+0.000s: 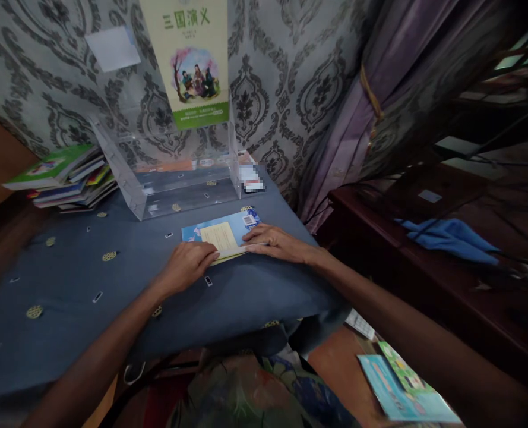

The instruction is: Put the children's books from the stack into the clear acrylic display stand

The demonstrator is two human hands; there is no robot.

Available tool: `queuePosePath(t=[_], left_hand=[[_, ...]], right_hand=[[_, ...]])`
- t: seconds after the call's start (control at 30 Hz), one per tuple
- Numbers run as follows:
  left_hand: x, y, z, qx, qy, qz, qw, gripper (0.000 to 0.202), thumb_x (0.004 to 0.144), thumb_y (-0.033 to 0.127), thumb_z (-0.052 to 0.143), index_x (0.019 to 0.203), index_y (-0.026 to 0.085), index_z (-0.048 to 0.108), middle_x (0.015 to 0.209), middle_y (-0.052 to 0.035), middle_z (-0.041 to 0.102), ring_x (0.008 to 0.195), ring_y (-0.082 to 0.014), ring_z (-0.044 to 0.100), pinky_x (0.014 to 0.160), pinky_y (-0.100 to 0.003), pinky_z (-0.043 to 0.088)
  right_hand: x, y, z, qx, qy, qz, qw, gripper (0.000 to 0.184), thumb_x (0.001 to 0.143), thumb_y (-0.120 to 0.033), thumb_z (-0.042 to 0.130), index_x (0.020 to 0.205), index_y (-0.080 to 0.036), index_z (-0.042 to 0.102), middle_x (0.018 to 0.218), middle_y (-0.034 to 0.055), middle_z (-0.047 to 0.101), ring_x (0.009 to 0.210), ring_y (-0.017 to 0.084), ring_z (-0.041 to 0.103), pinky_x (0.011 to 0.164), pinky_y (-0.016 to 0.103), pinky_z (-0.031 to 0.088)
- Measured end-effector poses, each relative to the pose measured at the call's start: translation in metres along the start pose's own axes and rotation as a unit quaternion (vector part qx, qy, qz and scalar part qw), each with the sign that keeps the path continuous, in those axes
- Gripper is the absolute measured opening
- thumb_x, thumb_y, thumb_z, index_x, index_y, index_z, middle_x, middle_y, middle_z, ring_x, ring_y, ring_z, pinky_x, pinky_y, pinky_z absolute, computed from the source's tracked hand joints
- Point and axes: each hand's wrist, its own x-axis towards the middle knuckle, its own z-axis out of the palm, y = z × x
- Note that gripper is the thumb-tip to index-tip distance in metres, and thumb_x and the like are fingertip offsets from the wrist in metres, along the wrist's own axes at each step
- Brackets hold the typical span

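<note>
A thin blue booklet (pixel 223 234) with a pale yellow panel and a QR code lies flat on the blue patterned tablecloth (pixel 89 279). My left hand (pixel 187 266) rests on its near left corner, fingers curled and pinching the edge. My right hand (pixel 276 242) lies on its right edge, fingers stretched flat and pressing down. Behind the booklet stands a clear acrylic holder (pixel 174 172) with a green book (pixel 196 59) upright in it.
A stack of colourful books (pixel 65 177) lies at the table's back left. Patterned wallpaper rises behind, a purple curtain (pixel 392 101) hangs at right. A dark wooden bench with a blue cloth (pixel 451 238) stands to the right. More booklets (pixel 401 389) lie on the floor below.
</note>
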Motion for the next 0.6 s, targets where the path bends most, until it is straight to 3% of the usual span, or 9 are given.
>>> queuePosePath(t=[0.13, 0.33, 0.6], left_hand=[[0.0, 0.0, -0.001, 0.0, -0.007, -0.002, 1.0, 0.034, 0.102, 0.032, 0.039, 0.092, 0.018, 0.069, 0.093, -0.0054, 0.074, 0.089, -0.0214, 0.068, 0.073, -0.028, 0.042], [0.0, 0.001, -0.002, 0.016, -0.007, -0.004, 1.0, 0.035, 0.102, 0.03, 0.038, 0.091, 0.018, 0.069, 0.094, -0.0051, 0.074, 0.091, -0.0222, 0.068, 0.073, -0.028, 0.042], [-0.012, 0.015, -0.002, 0.056, -0.024, 0.02, 0.998, 0.032, 0.103, 0.029, 0.04, 0.096, 0.017, 0.069, 0.103, -0.0075, 0.073, 0.098, -0.0238, 0.067, 0.077, -0.031, 0.047]], right_hand=[[0.003, -0.006, -0.003, 0.011, -0.008, 0.004, 1.0, 0.057, 0.103, -0.055, 0.034, 0.095, -0.018, 0.076, 0.115, 0.0111, 0.07, 0.112, 0.022, 0.061, 0.107, 0.042, 0.04], [0.003, -0.011, -0.002, 0.01, -0.003, 0.029, 1.0, 0.056, 0.104, -0.05, 0.032, 0.093, -0.017, 0.075, 0.116, 0.0107, 0.069, 0.114, 0.023, 0.059, 0.107, 0.043, 0.039], [-0.011, -0.009, 0.012, -0.073, 0.007, 0.043, 0.996, 0.041, 0.103, -0.044, 0.04, 0.125, -0.024, 0.068, 0.135, 0.0089, 0.063, 0.131, 0.024, 0.051, 0.113, 0.047, 0.033]])
